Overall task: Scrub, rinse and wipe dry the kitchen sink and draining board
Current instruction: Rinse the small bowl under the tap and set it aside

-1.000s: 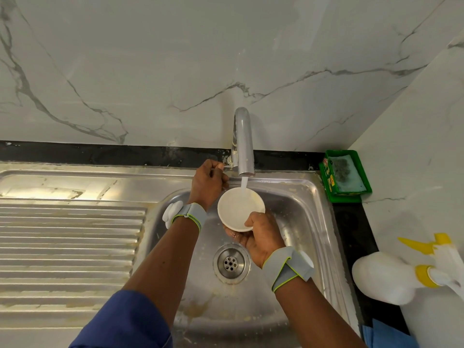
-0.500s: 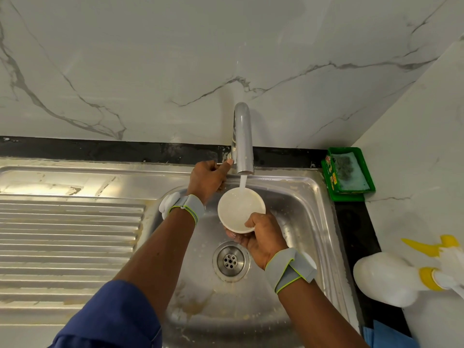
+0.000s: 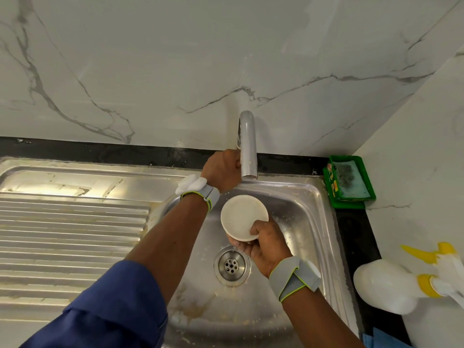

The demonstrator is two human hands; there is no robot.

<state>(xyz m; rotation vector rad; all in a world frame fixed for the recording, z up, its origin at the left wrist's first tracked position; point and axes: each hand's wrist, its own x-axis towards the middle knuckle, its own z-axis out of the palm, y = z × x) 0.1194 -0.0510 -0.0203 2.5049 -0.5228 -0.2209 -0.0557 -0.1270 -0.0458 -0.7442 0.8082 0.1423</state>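
- The ribbed stainless-steel draining board (image 3: 75,229) fills the left part of the counter. Brown residue streaks its grooves and back edge, so scrubbing there looks not yet done. Any water poured on it should run along the ribs towards the basin.
- The left hand (image 3: 221,172) is closed at the foot of the curved chrome tap (image 3: 247,146) on the sink's back edge, fingers curled in against it. The control itself is hidden, and no stream shows at the spout. It is best turned gently so the flow does not splash over the rim.
- The small round white bowl (image 3: 242,217) sits level above the stainless-steel sink basin (image 3: 301,212), just forward of the spout, holding cloudy liquid.
- The right hand (image 3: 263,244) cups the bowl from below, fingers under its base and thumb over the near rim. Keep it level until it is over the dirt, then tip slowly towards the stained front wall and the round steel drain strainer (image 3: 232,264).
- At the counter's back right corner sits a green plastic tray (image 3: 329,179) with a scouring pad. At the right edge a white spray bottle with yellow trigger (image 3: 384,287) appears to lie on its side. Both are near enough for scrubbing.
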